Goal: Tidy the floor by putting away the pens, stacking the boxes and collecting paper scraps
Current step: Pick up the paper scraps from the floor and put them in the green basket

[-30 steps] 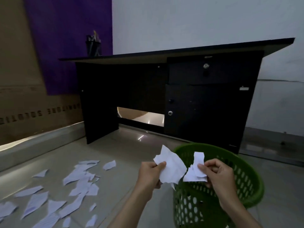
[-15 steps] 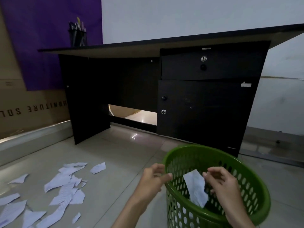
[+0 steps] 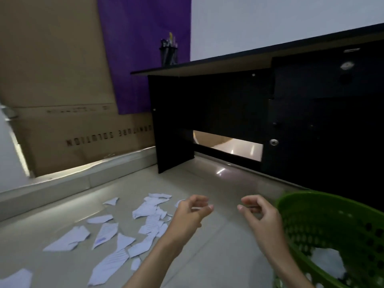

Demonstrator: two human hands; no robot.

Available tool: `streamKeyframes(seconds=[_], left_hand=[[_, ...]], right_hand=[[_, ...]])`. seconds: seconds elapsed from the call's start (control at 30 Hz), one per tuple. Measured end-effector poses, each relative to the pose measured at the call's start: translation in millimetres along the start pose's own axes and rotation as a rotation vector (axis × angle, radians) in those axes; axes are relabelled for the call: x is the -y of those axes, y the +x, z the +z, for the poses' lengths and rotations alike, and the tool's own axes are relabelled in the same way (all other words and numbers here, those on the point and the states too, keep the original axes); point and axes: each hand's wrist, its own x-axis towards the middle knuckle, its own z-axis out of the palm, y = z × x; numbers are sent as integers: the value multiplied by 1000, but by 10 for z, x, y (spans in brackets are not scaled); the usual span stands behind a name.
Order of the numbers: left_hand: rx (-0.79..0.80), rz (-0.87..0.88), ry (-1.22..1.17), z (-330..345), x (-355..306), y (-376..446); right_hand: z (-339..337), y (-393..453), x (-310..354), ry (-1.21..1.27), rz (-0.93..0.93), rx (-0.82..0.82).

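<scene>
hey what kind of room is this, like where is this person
Probably an office or study room, perhaps newly set up. A black desk with a locking drawer stands on the tiled floor, a pen holder sits on top, and flattened furniture cardboard leans against the wall. Torn paper scraps lie beside a green basket.

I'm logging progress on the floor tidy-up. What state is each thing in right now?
Left hand: empty, fingers loosely curled.
Right hand: empty, fingers loosely curled, beside the basket.
Green basket: upright, white paper inside.
Paper scraps: scattered on the floor.
Pen holder: upright on the desk, pens in it.
Desk: drawers closed.
</scene>
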Motion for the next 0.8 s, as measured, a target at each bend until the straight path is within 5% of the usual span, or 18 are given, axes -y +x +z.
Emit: streamKeyframes(seconds=[0.43,0.8], left_hand=[[-537,-40,179,-2140,42,-1102],[-919,-303,324,-3396,367,-2893]], right_hand=[[2018,-477,1350,301,-179,609],[3230,-1642,2291,368,-362,1059]])
